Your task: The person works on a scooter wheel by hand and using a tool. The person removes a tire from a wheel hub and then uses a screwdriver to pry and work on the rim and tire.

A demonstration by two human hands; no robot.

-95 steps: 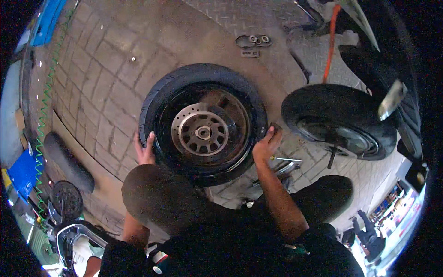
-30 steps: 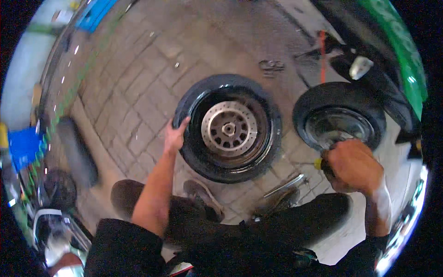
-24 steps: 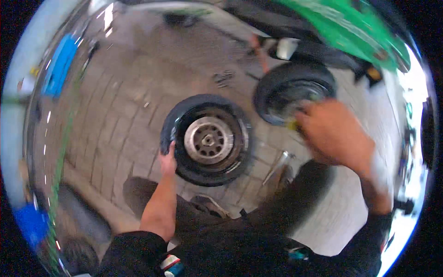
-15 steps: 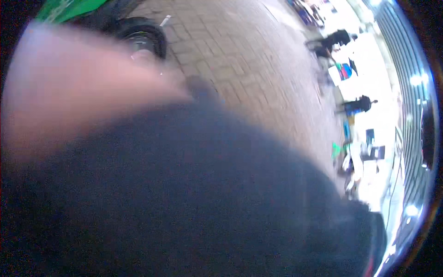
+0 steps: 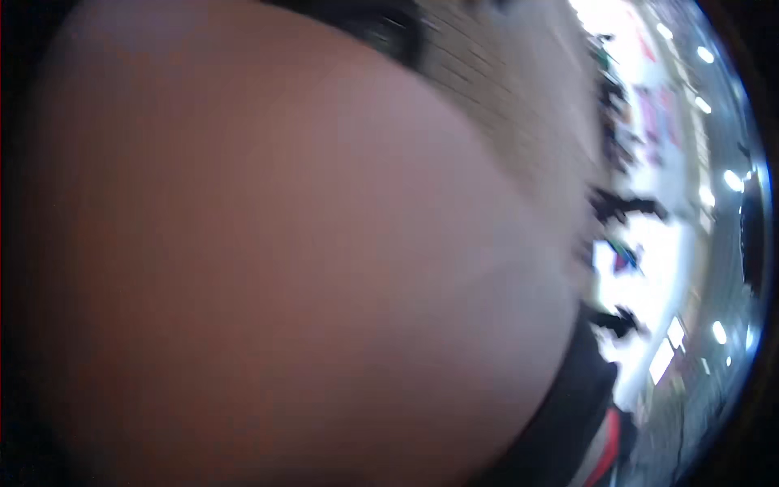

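Note:
Bare skin of what looks like my right hand or wrist (image 5: 308, 252) fills most of the view, very close and blurred. No fingers can be made out, so whether it is open or closed is hidden. A dark sleeve (image 5: 560, 406) adjoins the skin at the lower right. Past the upper edge of the skin, part of a black wheel (image 5: 380, 34) shows, nearest to the hand in the picture; I cannot tell any contact. My left hand is out of sight.
The scene lies tilted on its side. Brick paving (image 5: 487, 89) stretches beyond the wheel. Blurred people in dark clothes (image 5: 625, 204) stand before a brightly lit frontage (image 5: 669, 243) on the right, with several lamps farther out.
Skin now covers the middle, where the dark sleeve was before. The sleeve has shrunk to the lower right. The wheel appears farther right and higher, and the green part beside it has gone from view.

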